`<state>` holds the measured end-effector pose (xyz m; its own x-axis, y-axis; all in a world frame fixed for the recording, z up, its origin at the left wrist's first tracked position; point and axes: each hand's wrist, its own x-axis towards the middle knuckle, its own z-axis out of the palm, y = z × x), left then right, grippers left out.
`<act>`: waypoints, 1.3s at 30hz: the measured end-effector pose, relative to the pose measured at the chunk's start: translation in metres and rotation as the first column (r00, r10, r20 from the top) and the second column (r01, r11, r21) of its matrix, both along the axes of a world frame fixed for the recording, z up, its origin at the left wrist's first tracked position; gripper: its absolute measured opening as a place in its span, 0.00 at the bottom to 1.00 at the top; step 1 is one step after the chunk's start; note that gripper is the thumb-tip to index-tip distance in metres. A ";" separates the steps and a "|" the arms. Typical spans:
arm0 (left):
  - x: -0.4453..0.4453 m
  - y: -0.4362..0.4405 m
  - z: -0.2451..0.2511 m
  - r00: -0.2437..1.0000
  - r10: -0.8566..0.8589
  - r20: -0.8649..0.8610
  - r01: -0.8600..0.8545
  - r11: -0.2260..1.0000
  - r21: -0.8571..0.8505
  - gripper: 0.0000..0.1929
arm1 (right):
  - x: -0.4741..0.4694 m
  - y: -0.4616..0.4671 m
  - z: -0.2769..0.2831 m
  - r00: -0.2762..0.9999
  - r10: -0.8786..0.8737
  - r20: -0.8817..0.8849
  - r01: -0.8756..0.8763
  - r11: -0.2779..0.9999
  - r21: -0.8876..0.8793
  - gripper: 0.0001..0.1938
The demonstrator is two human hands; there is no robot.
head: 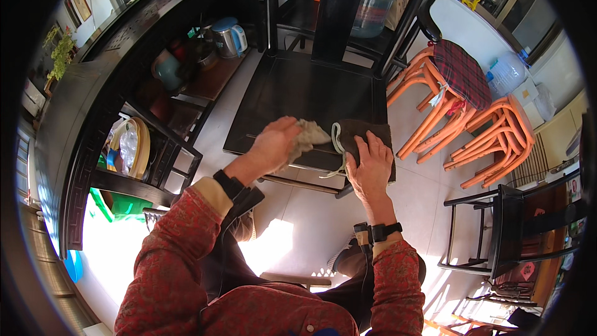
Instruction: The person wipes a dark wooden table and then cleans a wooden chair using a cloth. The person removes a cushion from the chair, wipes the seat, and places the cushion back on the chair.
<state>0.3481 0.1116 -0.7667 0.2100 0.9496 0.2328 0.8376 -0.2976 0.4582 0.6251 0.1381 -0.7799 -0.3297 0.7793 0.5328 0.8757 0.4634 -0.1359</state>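
Observation:
My left hand [275, 142] grips a crumpled greyish-beige rag [310, 135] at the front edge of a black wooden chair seat [298, 88]. The rag looks slightly blurred. At the seat's front right corner, my right hand [373, 161] holds a folded dark brown seat pad [347, 133], its fingers over the top. A pale edge shows along the pad's fold, and a light tie string [332, 175] hangs from it. The pad's underside is hidden. The chair's back splat [338, 14] rises on the far side of the seat.
Left of the chair runs a long black carved table [93, 70], with an electric kettle [228, 37] on a shelf beneath. Stacked orange stools [433, 98] stand to the right, topped by a plaid cushion [461, 72]. Another black chair [506, 228] is farther right.

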 end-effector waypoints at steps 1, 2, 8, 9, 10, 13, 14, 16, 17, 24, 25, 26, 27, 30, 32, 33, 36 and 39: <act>0.015 -0.011 -0.002 0.990 -0.141 -0.004 0.141 0.989 0.050 0.23 | 0.001 0.001 -0.001 1.000 0.022 -0.011 -0.022 1.000 0.019 0.24; 0.022 -0.013 -0.002 0.972 -0.237 -0.012 0.237 0.966 0.103 0.22 | 0.002 0.003 -0.001 1.000 0.024 -0.019 -0.024 1.000 0.012 0.23; -0.018 0.013 0.006 0.988 -0.094 -0.127 0.109 0.987 0.122 0.24 | 0.022 0.016 -0.001 0.988 0.117 -0.103 -0.126 0.988 -0.087 0.23; -0.029 0.022 0.006 0.990 0.027 -0.141 -0.020 0.998 0.055 0.24 | 0.024 0.019 0.000 0.984 0.131 -0.122 -0.144 0.984 -0.104 0.23; -0.038 0.027 0.004 0.994 0.073 -0.083 -0.071 0.997 0.026 0.23 | 0.026 0.023 0.000 0.981 0.137 -0.139 -0.156 0.978 -0.136 0.22; -0.036 0.034 -0.009 0.977 0.210 -0.037 -0.211 0.977 -0.029 0.22 | 0.033 0.037 0.001 0.958 0.178 -0.226 -0.221 0.959 -0.179 0.21; -0.027 0.035 -0.013 0.985 0.170 -0.010 -0.170 0.985 0.024 0.22 | 0.034 0.043 0.001 0.950 0.190 -0.247 -0.239 0.953 -0.186 0.21; -0.013 0.028 -0.015 0.991 0.133 0.002 -0.133 0.990 0.049 0.22 | 0.039 0.052 0.000 0.940 0.176 -0.293 -0.258 0.928 -0.270 0.20; -0.008 0.020 -0.014 0.998 0.056 0.007 -0.056 0.998 0.037 0.22 | 0.041 0.056 0.001 0.909 0.173 -0.378 -0.304 0.897 -0.321 0.19; 0.026 -0.011 -0.001 0.949 -0.308 0.059 0.310 0.951 -0.019 0.23 | 0.037 0.046 0.001 0.965 0.235 -0.119 -0.258 0.937 -0.236 0.26; 0.023 -0.007 -0.002 0.972 -0.234 0.026 0.235 0.971 -0.042 0.22 | 0.035 0.044 0.000 0.972 0.229 -0.057 -0.236 0.938 -0.253 0.27; 0.017 -0.001 -0.002 0.985 -0.174 0.002 0.174 0.984 -0.038 0.22 | 0.033 0.042 0.000 0.970 0.235 -0.069 -0.244 0.948 -0.205 0.28; 0.010 0.007 -0.005 0.990 -0.143 -0.012 0.143 0.990 0.019 0.22 | 0.032 0.041 -0.001 0.969 0.239 -0.067 -0.248 0.949 -0.193 0.28; -0.012 0.036 -0.010 0.998 0.050 -0.047 -0.047 0.997 0.064 0.21 | 0.030 0.042 -0.005 0.968 0.242 -0.064 -0.249 0.956 -0.158 0.29; -0.010 0.038 -0.017 0.998 0.055 -0.027 -0.052 0.996 0.075 0.21 | 0.032 0.043 -0.009 0.973 0.220 -0.076 -0.229 0.963 -0.141 0.29; -0.006 0.034 -0.018 0.999 0.035 -0.025 -0.033 0.996 0.087 0.21 | 0.032 0.044 -0.011 0.969 0.234 -0.082 -0.244 0.961 -0.134 0.29; 0.019 0.001 -0.011 0.989 -0.132 0.070 0.133 0.991 -0.011 0.22 | 0.035 0.047 -0.012 0.963 0.257 -0.077 -0.263 0.961 -0.081 0.26; 0.045 -0.027 -0.002 0.946 -0.301 0.118 0.306 0.951 -0.029 0.22 | 0.033 0.044 -0.011 0.964 0.234 -0.125 -0.242 0.969 -0.049 0.24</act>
<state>0.3933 0.0843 -0.7688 0.4657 0.8551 0.2279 0.6543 -0.5061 0.5620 0.6578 0.1819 -0.7912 -0.4479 0.7194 0.5309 0.7173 0.6436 -0.2669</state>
